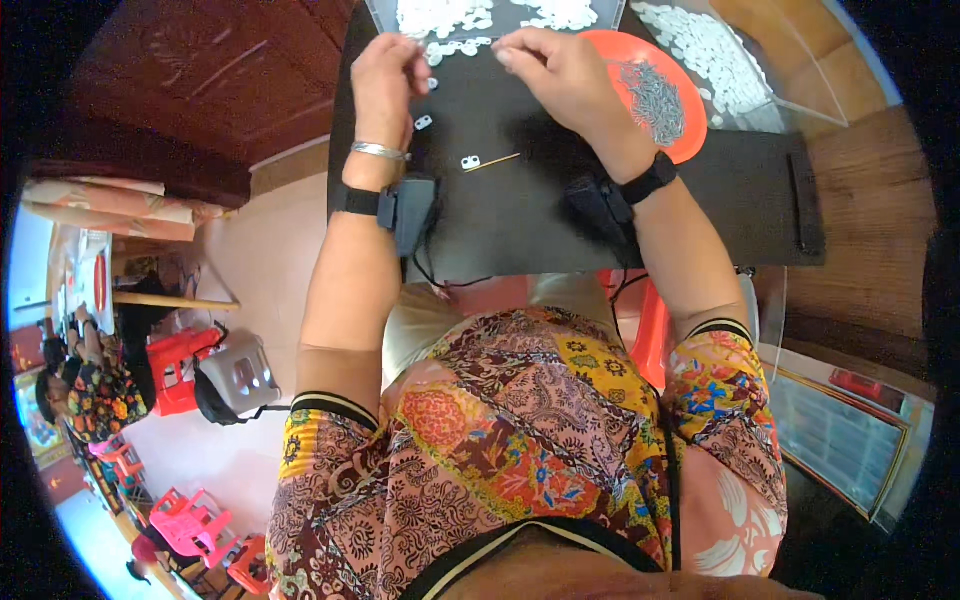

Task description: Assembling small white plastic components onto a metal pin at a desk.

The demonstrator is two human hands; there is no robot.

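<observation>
Over the far part of the dark table, my left hand (388,80) has its fingers curled together, beside a few small white plastic pieces (458,48). My right hand (565,75) is pinched, thumb against fingers, left of an orange plate (692,143). Anything between the fingers of either hand is too small or hidden to make out. Nearer to me lie a white piece with two dark holes (470,162) and a thin yellowish stick (497,161) touching it or just beside it. Another white piece (423,123) is by my left wrist.
Many grey pin-like parts (655,105) fill the orange plate. A tray of white pieces (440,15) stands at the far edge. More white pieces (715,60) are heaped at the far right, by a clear panel (815,60). Other people and pink chairs (190,525) appear at the left.
</observation>
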